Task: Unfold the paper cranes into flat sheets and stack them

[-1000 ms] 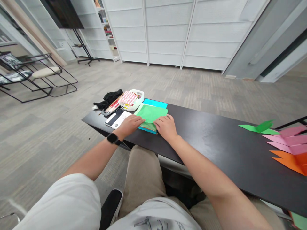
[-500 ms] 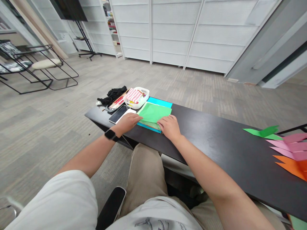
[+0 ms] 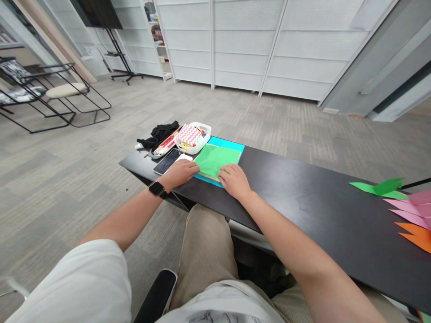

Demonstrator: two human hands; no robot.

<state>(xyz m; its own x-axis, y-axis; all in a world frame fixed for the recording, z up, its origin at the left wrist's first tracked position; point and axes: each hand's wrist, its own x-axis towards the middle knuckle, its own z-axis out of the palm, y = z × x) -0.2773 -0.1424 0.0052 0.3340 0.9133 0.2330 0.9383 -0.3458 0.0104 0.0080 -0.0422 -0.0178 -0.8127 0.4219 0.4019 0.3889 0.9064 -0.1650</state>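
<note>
A green sheet of paper [image 3: 217, 159] lies flat on a larger blue sheet [image 3: 227, 143] on the dark table. At its near left corner is my left hand [image 3: 183, 171], with a black watch on the wrist; the fingertips touch the paper and look pressed together. My right hand [image 3: 235, 179] rests on the near right part of the green sheet, its fingers curled over the edge. What lies under the fingertips of either hand is hidden.
Left of the paper are a white basket [image 3: 206, 142], a tray of red and wooden sticks [image 3: 166, 143], a black cloth [image 3: 164, 130] and a tablet [image 3: 167, 161]. Folded green [image 3: 387, 186], pink and orange papers stand at the table's right end.
The green sheet has come down flat and lines up with the stack beneath it. My right hand has shifted slightly left. The view has moved a little.
</note>
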